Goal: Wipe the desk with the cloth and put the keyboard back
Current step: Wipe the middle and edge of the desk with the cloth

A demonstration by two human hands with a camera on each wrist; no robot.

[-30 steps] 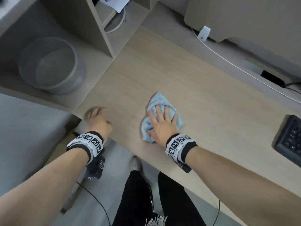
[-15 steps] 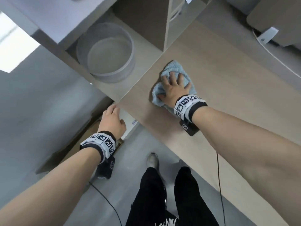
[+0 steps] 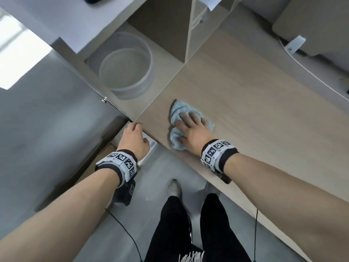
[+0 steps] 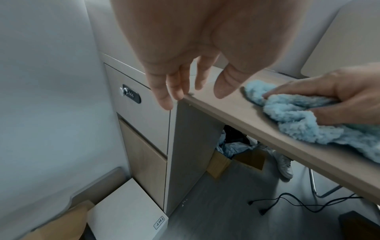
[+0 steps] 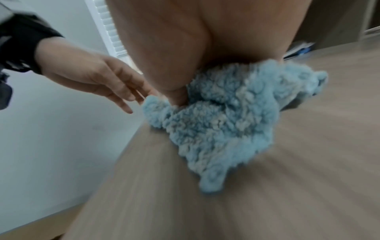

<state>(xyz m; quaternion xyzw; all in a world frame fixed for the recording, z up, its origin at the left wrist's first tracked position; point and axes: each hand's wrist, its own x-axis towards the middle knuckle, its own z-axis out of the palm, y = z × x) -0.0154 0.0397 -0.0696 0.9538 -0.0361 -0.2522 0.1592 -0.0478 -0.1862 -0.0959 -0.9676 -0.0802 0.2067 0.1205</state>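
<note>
A fluffy light-blue cloth (image 3: 178, 111) (image 4: 298, 116) (image 5: 222, 123) lies bunched on the pale wooden desk (image 3: 255, 103) near its front left corner. My right hand (image 3: 190, 127) lies flat on top of it, fingers spread, pressing it to the desk. My left hand (image 3: 133, 138) (image 4: 185, 91) hangs off the desk at the corner edge, fingers relaxed and holding nothing. No keyboard appears in any current view.
A round translucent tub (image 3: 126, 67) stands on the lower shelf left of the desk. A shelf divider (image 3: 187, 29) rises behind it. A white cable (image 3: 311, 72) runs along the back right. Under the desk are a drawer unit with a lock (image 4: 131, 95) and boxes (image 4: 127, 211).
The right hand has drawn the cloth back toward the front edge after pushing it toward the corner. The left hand has come off the desk top to hang at the corner. The camera view swung left.
</note>
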